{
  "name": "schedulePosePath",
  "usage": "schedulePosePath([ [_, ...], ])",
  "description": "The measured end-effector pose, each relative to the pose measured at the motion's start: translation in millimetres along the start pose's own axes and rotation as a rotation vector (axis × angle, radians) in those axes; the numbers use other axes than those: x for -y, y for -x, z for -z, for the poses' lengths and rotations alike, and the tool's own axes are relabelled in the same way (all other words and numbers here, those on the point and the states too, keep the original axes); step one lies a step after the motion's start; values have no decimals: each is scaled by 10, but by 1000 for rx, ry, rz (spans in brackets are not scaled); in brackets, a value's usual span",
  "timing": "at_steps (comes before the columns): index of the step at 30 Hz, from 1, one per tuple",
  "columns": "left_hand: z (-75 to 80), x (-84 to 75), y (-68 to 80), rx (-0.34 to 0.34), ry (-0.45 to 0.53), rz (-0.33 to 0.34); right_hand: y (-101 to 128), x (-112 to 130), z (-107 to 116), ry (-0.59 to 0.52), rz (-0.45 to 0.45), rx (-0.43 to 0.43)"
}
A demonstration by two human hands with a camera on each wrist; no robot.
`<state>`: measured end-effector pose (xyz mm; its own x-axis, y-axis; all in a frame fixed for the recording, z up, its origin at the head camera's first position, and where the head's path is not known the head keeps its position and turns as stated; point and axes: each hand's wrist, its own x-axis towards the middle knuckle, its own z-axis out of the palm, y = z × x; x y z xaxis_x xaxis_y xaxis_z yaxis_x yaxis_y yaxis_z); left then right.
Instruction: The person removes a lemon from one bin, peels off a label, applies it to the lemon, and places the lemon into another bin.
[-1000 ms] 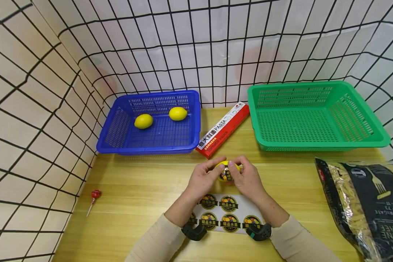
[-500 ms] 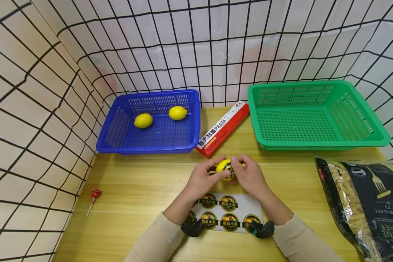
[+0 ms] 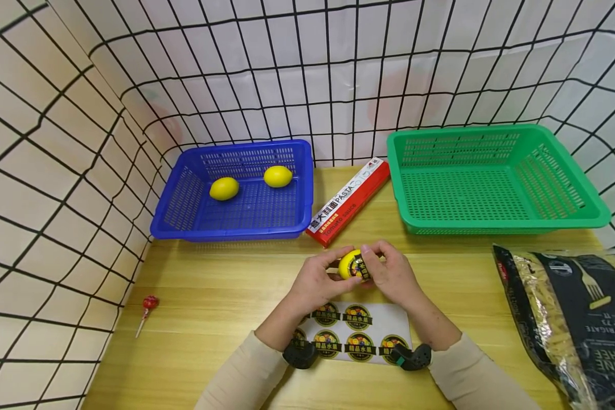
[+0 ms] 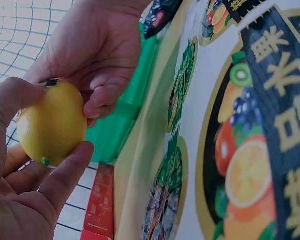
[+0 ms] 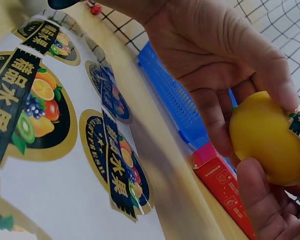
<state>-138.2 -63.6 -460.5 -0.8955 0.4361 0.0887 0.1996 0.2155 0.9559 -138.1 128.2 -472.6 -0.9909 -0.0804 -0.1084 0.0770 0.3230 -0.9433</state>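
Note:
A yellow lemon (image 3: 347, 266) is held between both hands above the table, with a round black-and-gold fruit sticker (image 3: 359, 266) on its side. My left hand (image 3: 315, 285) grips the lemon's left side, its thumb low near the sticker's bottom edge. From the other side my right hand (image 3: 394, 279) holds it, thumb pressing the sticker's right part. The left wrist view shows the lemon's (image 4: 52, 125) bare side and green tip between the fingers. Below the hands lies a white sheet of matching stickers (image 3: 379, 319).
Two lemons, one on the left (image 3: 224, 188) and one on the right (image 3: 278, 176), lie in a blue basket (image 3: 230, 234). A red pasta box (image 3: 348, 202) lies beside it, left of a green basket (image 3: 497, 224). A pasta bag (image 3: 569, 319) is at right, a lollipop (image 3: 149, 303) at left.
My left thumb has slid off the sticker's face to the lemon's lower edge, and the lemon has turned slightly. My right thumb stays on the sticker.

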Motion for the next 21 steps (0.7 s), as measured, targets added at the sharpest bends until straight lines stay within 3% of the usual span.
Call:
schedulePosePath([
  [4, -8, -3, 4, 15, -50, -12, -2, 13, 4, 73, -34, -24],
  [11, -22, -10, 5, -17, -149, 51, -2, 27, 0, 134, -54, -28],
  [16, -21, -1, 4, -15, -130, 37, 12, 3, -7, 163, 52, -49],
  [21, 8, 10, 1, 9, -78, 43, 17, -42, -14, 239, 168, -135],
])
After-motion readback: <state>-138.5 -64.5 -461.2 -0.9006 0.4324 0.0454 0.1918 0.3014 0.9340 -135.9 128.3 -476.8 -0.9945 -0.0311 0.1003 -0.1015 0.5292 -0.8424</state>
